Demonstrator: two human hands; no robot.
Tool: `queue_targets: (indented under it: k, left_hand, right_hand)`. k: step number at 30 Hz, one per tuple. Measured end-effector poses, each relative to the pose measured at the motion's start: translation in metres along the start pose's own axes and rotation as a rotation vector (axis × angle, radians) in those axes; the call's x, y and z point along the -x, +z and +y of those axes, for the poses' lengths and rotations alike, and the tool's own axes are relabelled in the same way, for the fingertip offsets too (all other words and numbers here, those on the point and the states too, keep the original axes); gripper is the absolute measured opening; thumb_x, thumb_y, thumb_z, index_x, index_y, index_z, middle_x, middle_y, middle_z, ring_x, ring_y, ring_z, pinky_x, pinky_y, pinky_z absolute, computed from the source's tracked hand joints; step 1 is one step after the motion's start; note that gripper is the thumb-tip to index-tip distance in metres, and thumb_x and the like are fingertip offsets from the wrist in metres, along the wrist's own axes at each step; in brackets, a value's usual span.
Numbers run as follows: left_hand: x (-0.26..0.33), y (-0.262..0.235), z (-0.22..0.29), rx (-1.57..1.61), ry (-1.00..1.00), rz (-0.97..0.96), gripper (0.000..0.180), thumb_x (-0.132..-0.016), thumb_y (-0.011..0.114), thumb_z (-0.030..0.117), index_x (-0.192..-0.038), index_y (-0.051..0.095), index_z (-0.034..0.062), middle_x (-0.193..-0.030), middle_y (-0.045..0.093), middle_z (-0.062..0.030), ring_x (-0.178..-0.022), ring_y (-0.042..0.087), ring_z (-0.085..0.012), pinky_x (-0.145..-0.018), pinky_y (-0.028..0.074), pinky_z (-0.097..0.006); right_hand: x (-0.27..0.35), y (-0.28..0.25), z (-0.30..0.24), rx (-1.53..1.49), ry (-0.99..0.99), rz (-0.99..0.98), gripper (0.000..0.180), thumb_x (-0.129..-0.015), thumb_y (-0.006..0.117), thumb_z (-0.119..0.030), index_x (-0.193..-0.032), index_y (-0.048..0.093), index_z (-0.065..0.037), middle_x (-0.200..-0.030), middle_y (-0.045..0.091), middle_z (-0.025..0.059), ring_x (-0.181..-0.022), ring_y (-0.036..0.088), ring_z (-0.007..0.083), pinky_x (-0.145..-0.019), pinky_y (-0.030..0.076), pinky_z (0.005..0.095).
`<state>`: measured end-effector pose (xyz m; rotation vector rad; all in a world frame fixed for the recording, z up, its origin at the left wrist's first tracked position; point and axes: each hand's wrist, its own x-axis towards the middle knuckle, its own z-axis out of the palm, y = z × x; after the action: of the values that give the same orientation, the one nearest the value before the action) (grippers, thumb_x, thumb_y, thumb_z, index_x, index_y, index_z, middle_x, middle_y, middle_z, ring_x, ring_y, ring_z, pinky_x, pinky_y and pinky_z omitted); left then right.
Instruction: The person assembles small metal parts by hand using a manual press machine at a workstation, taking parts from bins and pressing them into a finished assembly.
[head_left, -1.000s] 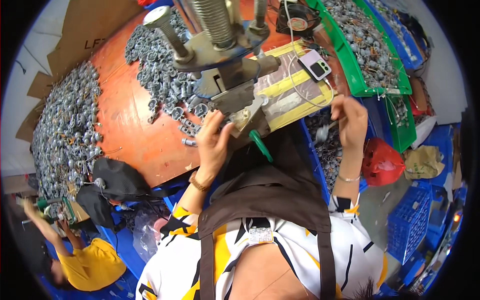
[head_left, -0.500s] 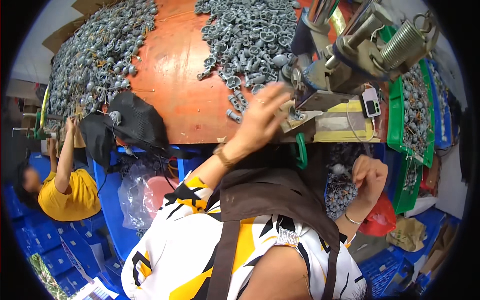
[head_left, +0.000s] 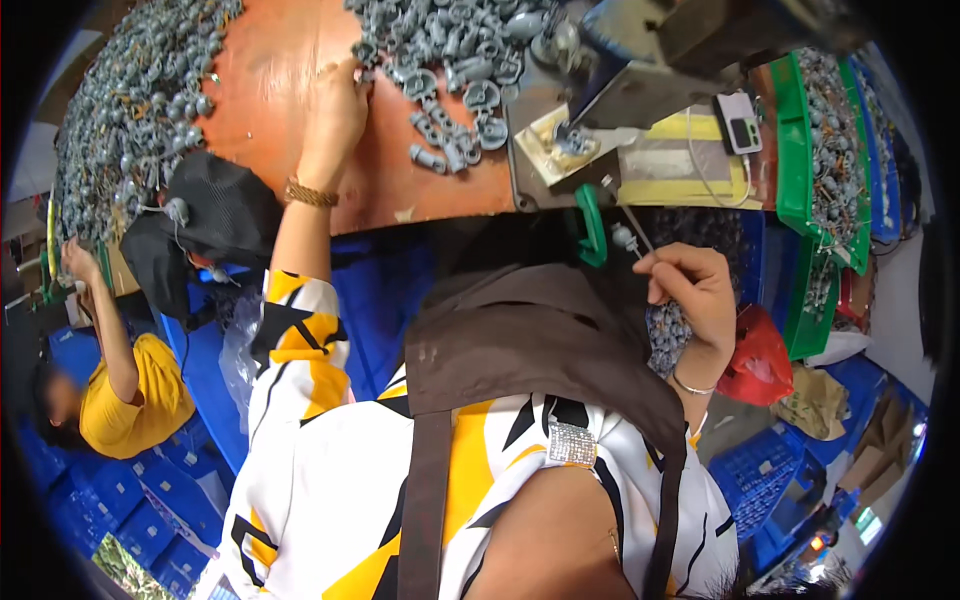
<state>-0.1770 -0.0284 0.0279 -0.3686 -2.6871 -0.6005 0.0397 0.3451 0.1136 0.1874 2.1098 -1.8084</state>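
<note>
My left hand point(head_left: 338, 112) reaches to the left edge of a pile of grey plastic fittings point(head_left: 440, 60) on the table. Its fingers are curled in, touching a fitting there; what lies inside them is hidden. My right hand point(head_left: 692, 288) is below the table's front edge, thumb and fingertips pinching a thin rod point(head_left: 634, 224) that slants up to the left. A grey ball-shaped piece point(head_left: 625, 237) is beside the rod, close to my fingertips; I cannot tell whether they are joined. A small grey part point(head_left: 572, 140) sits on a pale block point(head_left: 546, 160) under the press point(head_left: 640, 85).
A second heap of grey ball-ended parts point(head_left: 130, 130) lies at the far left, near a black mesh bag point(head_left: 215, 195). A green handle point(head_left: 590, 225) juts from the table edge. Green bins point(head_left: 795, 165) stand at right. A person in yellow point(head_left: 135, 395) works at far left.
My left hand has gone from beside the press left and away to the fittings pile. My right hand has moved up and left, and now the rod shows in it. The view has shifted.
</note>
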Motion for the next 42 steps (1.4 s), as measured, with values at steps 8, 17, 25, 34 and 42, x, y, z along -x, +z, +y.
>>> queue_targets:
  k: [8,17,25,34,42]
  left_hand:
    - [0.039,-0.033,0.012,0.545,-0.342,0.096,0.016,-0.087,0.064,0.012,-0.099,0.065,0.0013,-0.076,0.065,-0.0076,-0.064,0.061,-0.0113,-0.061,0.048,-0.024]
    - [0.084,-0.029,0.152,1.754,-0.849,-0.388,0.022,-0.087,0.063,0.003,-0.108,0.061,-0.0015,-0.096,0.066,-0.0090,-0.083,0.066,-0.0175,-0.075,0.055,-0.026]
    - [0.085,-0.019,0.157,1.714,-0.768,-0.420,0.022,-0.088,0.062,0.004,-0.110,0.060,-0.0017,-0.099,0.065,-0.0096,-0.085,0.066,-0.0169,-0.078,0.056,-0.027]
    - [0.093,-0.017,0.163,1.691,-0.548,-0.455,0.020,-0.088,0.062,0.003,-0.107,0.059,-0.0012,-0.090,0.065,-0.0078,-0.080,0.064,-0.0145,-0.074,0.053,-0.026]
    - [0.092,-0.023,0.171,1.752,-0.422,-0.498,0.021,-0.084,0.066,0.003,-0.102,0.059,-0.0029,-0.094,0.062,-0.0096,-0.082,0.062,-0.0174,-0.076,0.052,-0.030]
  right_hand:
    - [-0.003,0.017,0.006,-0.054,0.003,0.058,0.016,-0.085,0.059,-0.007,-0.093,0.067,0.003,-0.068,0.060,0.0030,-0.057,0.053,0.0057,-0.051,0.038,0.0183]
    - [-0.027,0.065,-0.003,0.290,-0.477,0.224,0.015,-0.078,0.065,-0.001,-0.066,0.058,0.002,-0.056,0.049,0.0052,-0.048,0.046,0.0132,-0.046,0.032,0.0267]
    - [-0.034,0.071,0.004,0.356,-0.567,0.327,0.019,-0.078,0.066,0.001,-0.063,0.054,0.001,-0.054,0.044,0.0059,-0.044,0.039,0.0139,-0.043,0.028,0.0275]
    - [-0.033,0.070,-0.002,0.259,-0.529,0.163,0.016,-0.080,0.064,-0.004,-0.066,0.058,0.001,-0.057,0.050,0.0061,-0.047,0.045,0.0142,-0.045,0.032,0.0277]
    - [-0.033,0.057,0.003,0.083,-0.327,0.102,0.018,-0.086,0.062,-0.009,-0.073,0.063,0.003,-0.065,0.059,0.0048,-0.056,0.052,0.0100,-0.052,0.038,0.0239]
